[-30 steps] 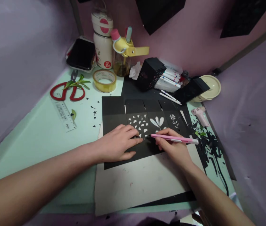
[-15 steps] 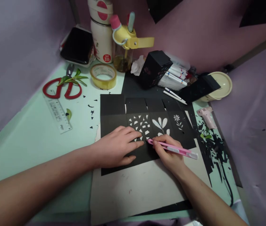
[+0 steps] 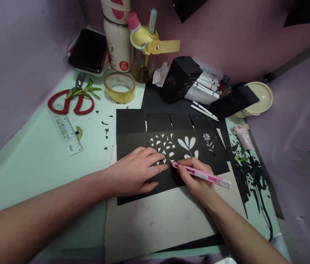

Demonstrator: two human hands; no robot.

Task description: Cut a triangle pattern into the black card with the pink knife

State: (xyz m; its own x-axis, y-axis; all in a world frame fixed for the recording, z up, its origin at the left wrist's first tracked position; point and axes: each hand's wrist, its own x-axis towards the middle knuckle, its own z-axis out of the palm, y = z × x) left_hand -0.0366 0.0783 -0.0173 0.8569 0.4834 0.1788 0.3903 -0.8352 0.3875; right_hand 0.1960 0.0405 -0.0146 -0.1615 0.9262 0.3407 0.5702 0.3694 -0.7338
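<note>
A black paper sheet point(image 3: 133, 128), creased into panels with cut-out triangles, leaves and a small flower, lies on a pale cutting board point(image 3: 160, 216). My left hand point(image 3: 138, 170) rests flat on the sheet with its fingers stretched out, pressing it down beside the triangle panel. My right hand point(image 3: 196, 176) is closed around a pink craft knife point(image 3: 201, 175). The knife's tip touches the black paper just right of my left fingertips, below the triangle cut-outs.
Red scissors point(image 3: 71, 102), a clear ruler point(image 3: 65, 132) and a tape roll point(image 3: 120, 87) lie at the left. Bottles point(image 3: 118, 40), a black paper box point(image 3: 181, 77), markers point(image 3: 206, 88), a cream lid point(image 3: 259, 97), a pink glue gun point(image 3: 243, 135) and black scraps point(image 3: 250, 176) crowd the back and right.
My right hand brought the knife down and left, from level above the sheet to tip on the paper by my left fingertips. The camera tilted slightly; my left hand stayed put.
</note>
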